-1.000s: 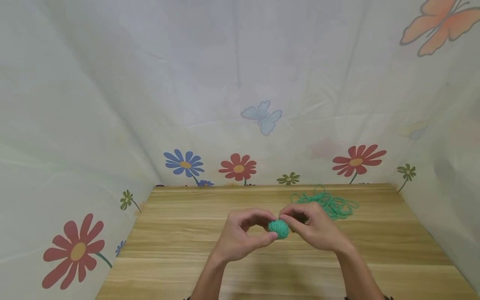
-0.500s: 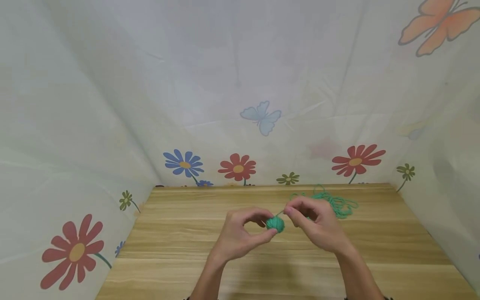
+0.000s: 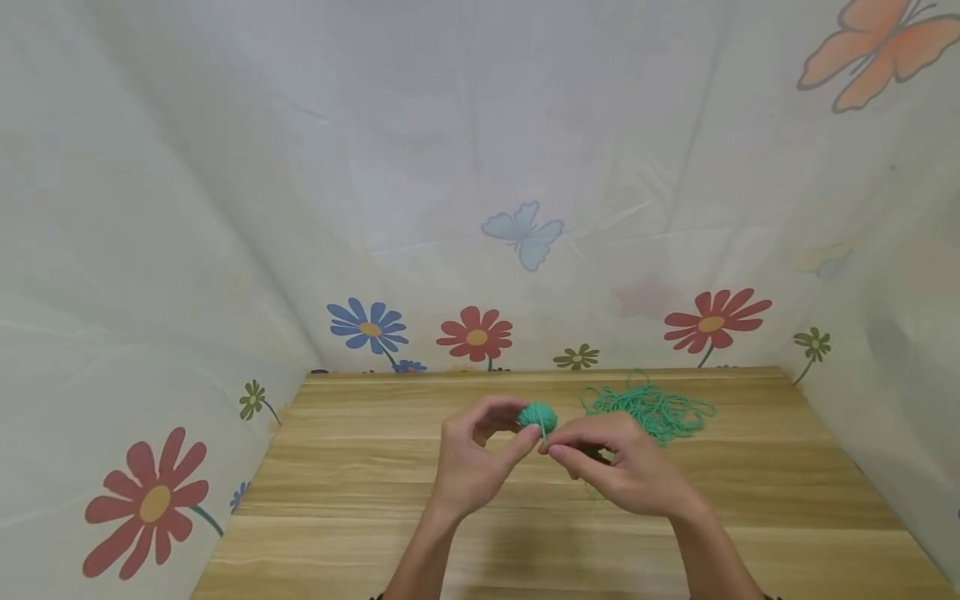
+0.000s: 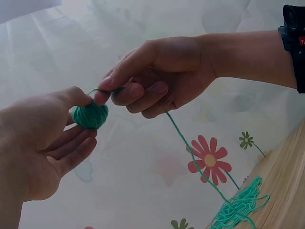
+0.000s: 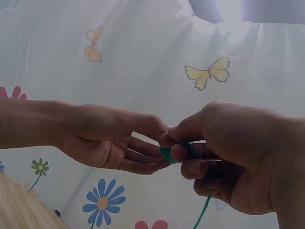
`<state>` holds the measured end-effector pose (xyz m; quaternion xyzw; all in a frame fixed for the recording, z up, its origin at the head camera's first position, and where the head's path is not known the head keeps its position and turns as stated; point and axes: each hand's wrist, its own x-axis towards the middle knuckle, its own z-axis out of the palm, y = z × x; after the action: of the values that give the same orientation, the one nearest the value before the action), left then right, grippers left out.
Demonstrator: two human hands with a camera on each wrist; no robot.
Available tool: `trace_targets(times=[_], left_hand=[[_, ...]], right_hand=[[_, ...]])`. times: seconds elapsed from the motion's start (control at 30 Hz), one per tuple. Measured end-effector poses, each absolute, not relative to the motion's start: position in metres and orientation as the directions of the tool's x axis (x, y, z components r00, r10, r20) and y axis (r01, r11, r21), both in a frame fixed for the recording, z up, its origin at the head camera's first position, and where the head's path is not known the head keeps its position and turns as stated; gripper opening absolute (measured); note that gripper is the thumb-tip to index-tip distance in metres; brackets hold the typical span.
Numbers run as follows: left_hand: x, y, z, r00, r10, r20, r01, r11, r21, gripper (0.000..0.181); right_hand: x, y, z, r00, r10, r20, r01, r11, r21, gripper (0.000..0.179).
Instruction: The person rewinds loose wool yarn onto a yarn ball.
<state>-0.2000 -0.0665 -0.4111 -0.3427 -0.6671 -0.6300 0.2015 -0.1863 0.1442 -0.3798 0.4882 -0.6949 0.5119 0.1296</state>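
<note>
A small green ball of yarn is held in the air above the table by my left hand, thumb on the near side and fingers behind. Close by on the right, my right hand pinches the yarn strand between thumb and index finger. A short taut length runs from the ball to that pinch. From under the right hand's curled fingers the yarn hangs down to a loose tangled heap of green yarn on the table. In the right wrist view the fingers mostly hide the ball.
The wood-grain table reaches back to a pale curtain printed with flowers and butterflies. The same sheeting encloses the left and right sides. A dark wrist-worn device sits on the right forearm.
The ball has moved up and slightly left in the left hand. My right hand went out from the ball with the strand, then came down to its near side, laying yarn across the front.
</note>
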Motion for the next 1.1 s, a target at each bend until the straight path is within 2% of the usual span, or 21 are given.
trace_targets(times=[0.17,0.33,0.47,0.6,0.73,0.93,1.1], left_hand=[[-0.208,-0.068,-0.426,-0.687,0.223,0.691,0.659,-0.21,0.723,0.028],[-0.205,-0.07,-0.425,-0.669,0.294,0.683,0.606,-0.317,0.73,0.028],[-0.203,-0.071,-0.424,-0.634,0.356,0.687,0.596,-0.341,0.727,0.028],[-0.202,-0.072,-0.423,-0.602,0.408,0.687,0.608,-0.325,0.725,0.028],[-0.201,-0.073,-0.422,-0.583,0.448,0.678,0.625,-0.286,0.726,0.027],[-0.203,-0.073,-0.425,-0.564,0.495,0.661,0.689,-0.159,0.707,0.027],[-0.207,-0.071,-0.429,-0.581,0.489,0.65,0.721,-0.061,0.691,0.024]], right_hand=[[-0.192,0.145,-0.39,-0.482,-0.628,0.611,-0.798,0.027,-0.602,0.031],[-0.203,0.152,-0.412,-0.552,-0.669,0.497,-0.731,0.103,-0.674,0.02],[-0.204,0.155,-0.412,-0.633,-0.636,0.442,-0.667,0.158,-0.728,0.02],[-0.205,0.158,-0.409,-0.709,-0.569,0.416,-0.617,0.214,-0.758,0.02],[-0.204,0.161,-0.406,-0.752,-0.505,0.424,-0.588,0.222,-0.778,0.017],[-0.203,0.162,-0.404,-0.75,-0.451,0.484,-0.601,0.159,-0.783,0.015],[-0.201,0.163,-0.403,-0.719,-0.398,0.57,-0.654,0.11,-0.749,0.021]])
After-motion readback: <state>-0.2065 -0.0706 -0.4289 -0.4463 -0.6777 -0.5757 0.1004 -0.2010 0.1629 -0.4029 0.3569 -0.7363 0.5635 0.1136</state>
